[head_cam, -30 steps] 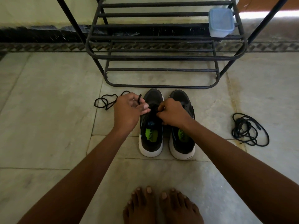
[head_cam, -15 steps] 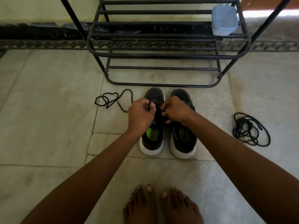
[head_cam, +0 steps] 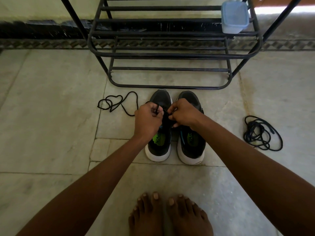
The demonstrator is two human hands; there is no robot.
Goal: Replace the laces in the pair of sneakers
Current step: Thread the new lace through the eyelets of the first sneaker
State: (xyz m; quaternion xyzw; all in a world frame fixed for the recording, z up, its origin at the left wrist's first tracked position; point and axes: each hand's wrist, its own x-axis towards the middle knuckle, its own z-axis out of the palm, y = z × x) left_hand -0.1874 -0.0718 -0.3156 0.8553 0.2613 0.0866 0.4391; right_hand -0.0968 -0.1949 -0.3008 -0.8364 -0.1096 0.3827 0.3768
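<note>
Bare feet point(head_cam: 170, 217) stand on the tiled floor point(head_cam: 51, 133) at the near edge of the view. Both forearms extend forward and converge over the left sneaker point(head_cam: 160, 133), which stands on the floor touching or just beside the right sneaker point(head_cam: 190, 142), toes pointing away from the person.

Left hand point(head_cam: 147, 120): back of hand up, fingers curled, grip closed in a pinch on the black lace point(head_cam: 119, 104). Right hand point(head_cam: 184, 112): fingers curled, grip closed in a pinch on another part of the same lace at the eyelet area of the left sneaker. The two hands sit close together; the exact eyelet being worked is hidden by the fingers.

From the left hand the lace runs out to the left and lies in loose loops on the floor. A second black lace bundle point(head_cam: 260, 133) lies in a tangled coil on the floor, well apart to the right of the sneakers.

Beyond the sneakers stands a black metal shoe rack point(head_cam: 170, 53). A lidded translucent blue plastic container point(head_cam: 235, 17) rests at the right end of an upper rack shelf; its contents cannot be determined. Behind the rack runs a dark skirting band point(head_cam: 42, 29) along the wall
</note>
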